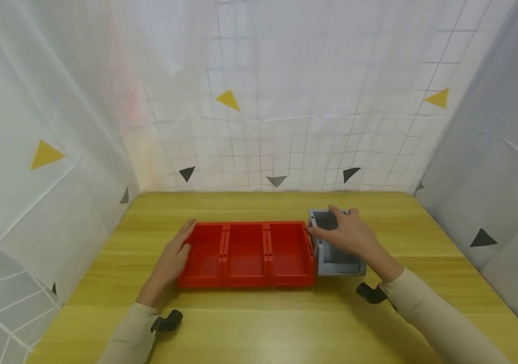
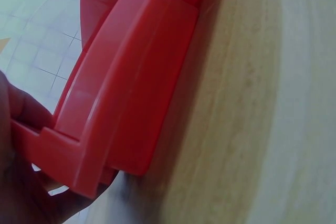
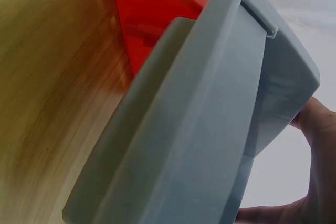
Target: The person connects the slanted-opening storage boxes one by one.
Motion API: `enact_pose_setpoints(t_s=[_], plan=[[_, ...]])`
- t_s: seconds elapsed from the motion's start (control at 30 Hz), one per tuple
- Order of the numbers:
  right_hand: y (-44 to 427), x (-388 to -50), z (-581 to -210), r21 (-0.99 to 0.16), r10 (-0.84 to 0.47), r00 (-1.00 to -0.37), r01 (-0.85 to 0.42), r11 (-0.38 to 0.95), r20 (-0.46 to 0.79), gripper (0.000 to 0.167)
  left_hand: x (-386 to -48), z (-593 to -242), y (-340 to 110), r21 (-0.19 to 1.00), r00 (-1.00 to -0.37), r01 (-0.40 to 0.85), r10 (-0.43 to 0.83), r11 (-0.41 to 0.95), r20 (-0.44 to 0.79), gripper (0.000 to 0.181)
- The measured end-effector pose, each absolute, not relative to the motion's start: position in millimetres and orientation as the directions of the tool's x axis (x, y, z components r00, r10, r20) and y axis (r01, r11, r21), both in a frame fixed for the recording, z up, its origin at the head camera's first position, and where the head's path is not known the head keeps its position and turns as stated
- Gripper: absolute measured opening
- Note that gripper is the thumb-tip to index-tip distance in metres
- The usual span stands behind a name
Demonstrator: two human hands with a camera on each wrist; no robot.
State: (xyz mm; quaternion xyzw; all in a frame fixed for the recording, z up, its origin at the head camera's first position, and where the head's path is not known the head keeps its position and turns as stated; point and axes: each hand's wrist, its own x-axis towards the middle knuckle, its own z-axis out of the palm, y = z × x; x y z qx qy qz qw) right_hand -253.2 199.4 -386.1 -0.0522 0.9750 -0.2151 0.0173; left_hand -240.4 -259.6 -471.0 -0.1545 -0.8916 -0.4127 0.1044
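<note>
Three red storage bins stand side by side in a row on the wooden table, their side walls touching. At the row's left end my left hand grips the side wall of the leftmost bin, the thumb over its rim, as the left wrist view shows. A grey storage bin is close against the row's right end. My right hand holds this grey bin from above, thumb near its left wall and fingers toward its back and right. In the right wrist view the grey bin hides part of the red one.
The wooden table carries all the bins. White sheeting with grid lines and yellow and dark triangles hangs behind the table and along both sides. A black wrist mount sticks out from each sleeve.
</note>
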Motion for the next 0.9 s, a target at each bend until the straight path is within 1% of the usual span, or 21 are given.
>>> enact_pose_setpoints(t_s=[0.27, 0.57, 0.9], plan=[[198.8, -256.2, -388.2, -0.426, -0.084, -0.996, -0.058, 0.903, -0.041, 0.108, -239.2, -468.7, -259.3, 0.704, -0.93, 0.365, 0.197, 0.609, 0.311, 0.062], [196.6, -257.1, -389.1, -0.427, -0.082, -0.995, -0.05, 0.903, -0.057, 0.109, -238.6, -472.0, -260.6, 0.699, -0.928, 0.368, 0.196, 0.613, 0.317, 0.062], [196.2, -258.3, -390.2, -0.413, -0.065, -0.997, -0.044, 0.91, -0.039, 0.11, -240.7, -468.2, -259.1, 0.701, -0.925, 0.375, 0.196, 0.607, 0.325, 0.06]])
